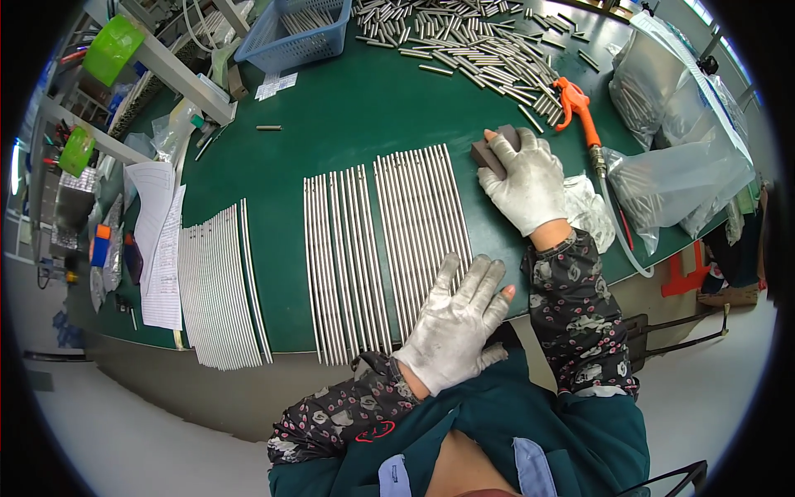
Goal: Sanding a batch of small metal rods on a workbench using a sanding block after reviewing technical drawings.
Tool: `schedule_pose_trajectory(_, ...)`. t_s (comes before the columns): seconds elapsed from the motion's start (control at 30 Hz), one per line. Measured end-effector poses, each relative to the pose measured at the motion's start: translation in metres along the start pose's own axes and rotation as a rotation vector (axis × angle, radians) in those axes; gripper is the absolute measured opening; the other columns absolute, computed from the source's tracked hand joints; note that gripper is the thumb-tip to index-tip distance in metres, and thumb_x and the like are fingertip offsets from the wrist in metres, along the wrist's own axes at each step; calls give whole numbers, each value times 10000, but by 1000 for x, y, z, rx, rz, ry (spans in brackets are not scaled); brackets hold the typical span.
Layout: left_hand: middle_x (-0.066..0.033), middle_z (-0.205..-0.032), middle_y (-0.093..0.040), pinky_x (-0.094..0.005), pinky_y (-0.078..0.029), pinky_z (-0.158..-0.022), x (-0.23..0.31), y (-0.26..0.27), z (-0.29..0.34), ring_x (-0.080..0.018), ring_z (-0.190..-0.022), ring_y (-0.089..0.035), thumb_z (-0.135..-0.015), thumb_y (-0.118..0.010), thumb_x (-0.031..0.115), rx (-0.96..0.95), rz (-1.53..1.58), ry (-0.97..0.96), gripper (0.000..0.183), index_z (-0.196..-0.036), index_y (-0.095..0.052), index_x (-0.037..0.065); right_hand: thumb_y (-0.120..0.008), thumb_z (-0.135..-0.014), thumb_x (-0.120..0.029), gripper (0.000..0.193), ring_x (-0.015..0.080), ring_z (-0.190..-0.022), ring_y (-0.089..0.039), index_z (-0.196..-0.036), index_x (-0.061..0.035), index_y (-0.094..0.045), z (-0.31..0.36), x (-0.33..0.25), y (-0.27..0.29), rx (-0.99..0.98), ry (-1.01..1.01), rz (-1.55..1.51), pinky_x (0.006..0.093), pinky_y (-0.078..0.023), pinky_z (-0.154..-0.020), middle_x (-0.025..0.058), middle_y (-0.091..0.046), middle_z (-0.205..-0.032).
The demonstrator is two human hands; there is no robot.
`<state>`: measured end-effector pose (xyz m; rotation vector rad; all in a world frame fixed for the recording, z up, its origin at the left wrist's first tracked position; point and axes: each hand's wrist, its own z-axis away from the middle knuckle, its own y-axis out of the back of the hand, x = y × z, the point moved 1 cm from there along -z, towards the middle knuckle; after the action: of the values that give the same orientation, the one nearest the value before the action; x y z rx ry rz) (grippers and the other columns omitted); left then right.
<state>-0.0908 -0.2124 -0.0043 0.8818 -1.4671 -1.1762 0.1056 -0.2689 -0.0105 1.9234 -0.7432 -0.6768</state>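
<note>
My right hand (527, 182), in a white glove with the thumb tip bare, grips a dark grey-brown rectangular block (484, 157) against the green table. My left hand (455, 323), gloved the same way, lies flat with fingers spread over the near ends of a row of long thin metal rods (418, 224). Left of that row lies a second, looser group of metal rods (339, 257) with small gaps in it. A third, tightly packed group of rods (219, 290) sits farther left, beside paper sheets (161, 265).
Many short metal pins (472, 45) are heaped at the far side, near a blue basket (294, 37). An orange air gun (575, 108) with a hose lies right of my right hand, by a crumpled white cloth (586, 211). Plastic bags of pins (662, 182) stand at the right edge.
</note>
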Motion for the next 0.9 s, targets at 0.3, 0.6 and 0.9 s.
schedule_pose_trajectory(0.3, -124, -1433, -422, -555, -119, -1160, -3, 1, 3, -293, -1391, -309, -750, -631, 570, 2, -13, 1, 779, -1354, -499, 97, -650, -757, -350, 485, 323, -1031, -583, -1208, -172, -643, 0, -2, 0, -18, -6, -10, 452, -484, -832, 174, -578, -1151)
schedule_pose_trajectory(0.6, -133, -1417, -435, -551, -138, -1155, -4, -2, 3, -298, -1371, -331, -762, -645, 508, 36, -13, -14, 733, -1339, -506, 79, -633, -771, -329, 418, 338, -953, -603, -1147, -151, -675, -2, -3, 8, 48, -20, -86, 451, -503, -796, 174, -607, -1036)
schedule_pose_trajectory(0.9, -156, -1404, -438, -560, -112, -1165, -5, -7, 5, -309, -1382, -312, -807, -602, 467, -17, -5, 5, 658, -1318, -515, 62, -608, -817, -278, 286, 300, -926, -591, -1055, -139, -686, 19, -51, 41, -140, 117, 32, 428, -472, -747, 158, -608, -966)
